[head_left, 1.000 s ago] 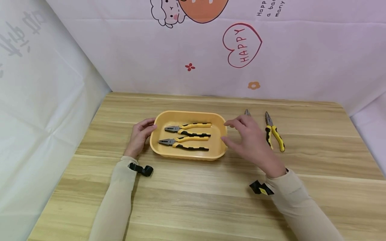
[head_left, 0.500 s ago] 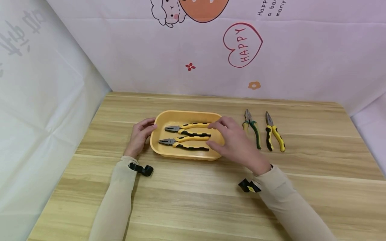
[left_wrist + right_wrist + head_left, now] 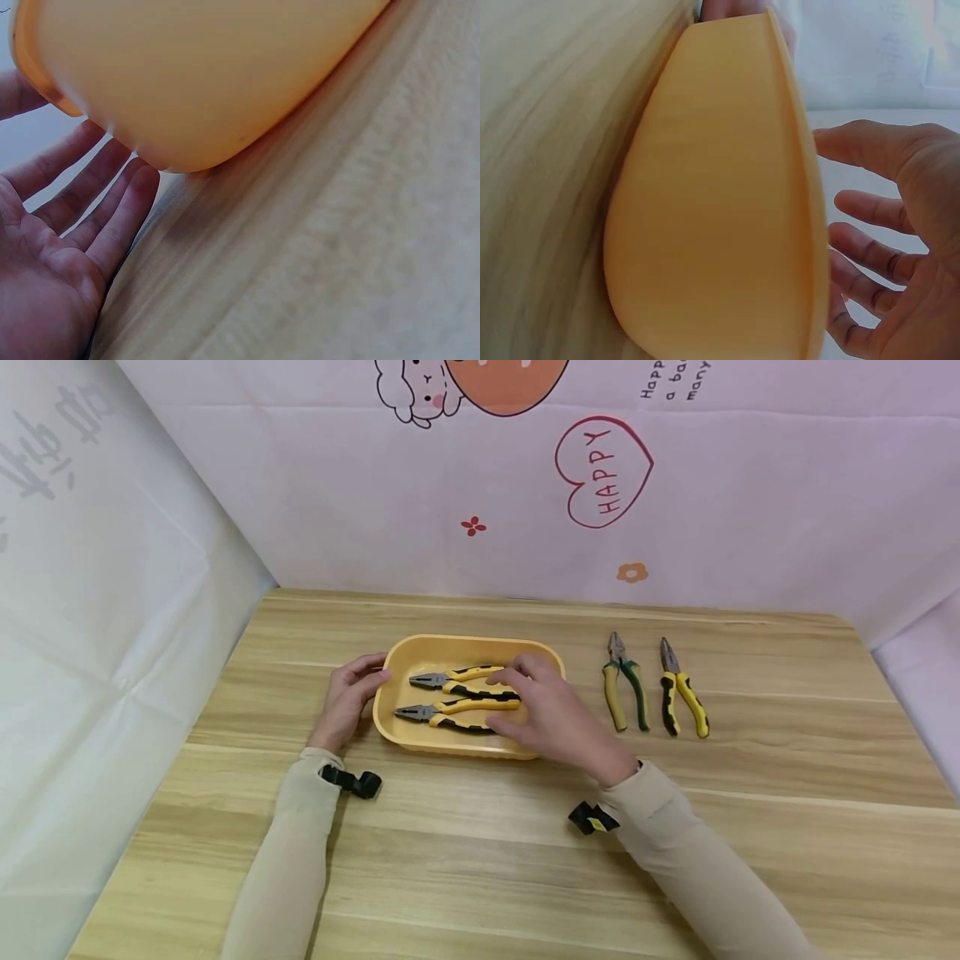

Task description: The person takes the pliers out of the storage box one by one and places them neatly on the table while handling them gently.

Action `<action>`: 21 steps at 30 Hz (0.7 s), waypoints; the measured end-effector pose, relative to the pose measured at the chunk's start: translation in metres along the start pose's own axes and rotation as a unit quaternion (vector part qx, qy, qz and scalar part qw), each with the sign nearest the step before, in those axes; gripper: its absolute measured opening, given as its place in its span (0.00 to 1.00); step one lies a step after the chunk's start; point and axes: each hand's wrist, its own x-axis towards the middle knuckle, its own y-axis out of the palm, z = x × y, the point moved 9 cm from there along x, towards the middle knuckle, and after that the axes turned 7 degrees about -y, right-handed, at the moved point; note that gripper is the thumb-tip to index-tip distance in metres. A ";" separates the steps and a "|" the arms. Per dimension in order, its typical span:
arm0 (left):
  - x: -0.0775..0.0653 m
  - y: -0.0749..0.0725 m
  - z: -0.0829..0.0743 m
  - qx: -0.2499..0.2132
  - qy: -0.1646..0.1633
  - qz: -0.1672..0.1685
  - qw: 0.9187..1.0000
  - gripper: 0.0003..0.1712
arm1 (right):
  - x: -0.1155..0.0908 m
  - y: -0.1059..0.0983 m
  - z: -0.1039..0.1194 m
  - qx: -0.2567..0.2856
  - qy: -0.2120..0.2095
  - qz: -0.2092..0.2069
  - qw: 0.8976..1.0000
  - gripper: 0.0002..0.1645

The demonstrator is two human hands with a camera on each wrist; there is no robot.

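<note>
A shallow yellow plastic basin (image 3: 420,652) stands on the table with two pairs of combination pliers inside. The upper pliers (image 3: 441,680) and the lower pliers (image 3: 427,712) have yellow-and-black handles, and their noses point left. My left hand (image 3: 347,700) holds the basin's left end, thumb at the rim and fingers along the outer wall, as the left wrist view shows. Over the basin's right end hovers my right hand (image 3: 551,714), thumb and fingers spread apart above the plier handles, whose ends it partly hides. In the right wrist view its fingers reach over the rim (image 3: 810,195).
Right of the basin, green-and-yellow-handled pliers (image 3: 613,693) lie on the wooden table (image 3: 465,860). Beside them are long-nose pliers (image 3: 670,677) with yellow-and-black handles. A printed white cloth (image 3: 337,502) hangs behind the table, and another drapes the left side.
My right hand has moved left, from beside the basin's right rim to over the plier handles, uncovering the green-and-yellow-handled pliers. My left hand and the basin have stayed in place.
</note>
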 end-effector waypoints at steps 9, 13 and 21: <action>0.000 0.000 0.001 0.001 -0.006 0.001 1.000 0.23 | 0.007 0.017 -0.001 0.012 -0.004 0.016 1.000 0.33; 0.000 0.001 0.000 -0.001 -0.004 0.002 1.000 0.23 | 0.008 0.024 -0.002 0.002 0.001 0.024 1.000 0.33; 0.000 0.000 0.001 -0.006 -0.006 0.001 1.000 0.24 | 0.007 0.033 -0.005 0.002 0.017 0.035 0.999 0.34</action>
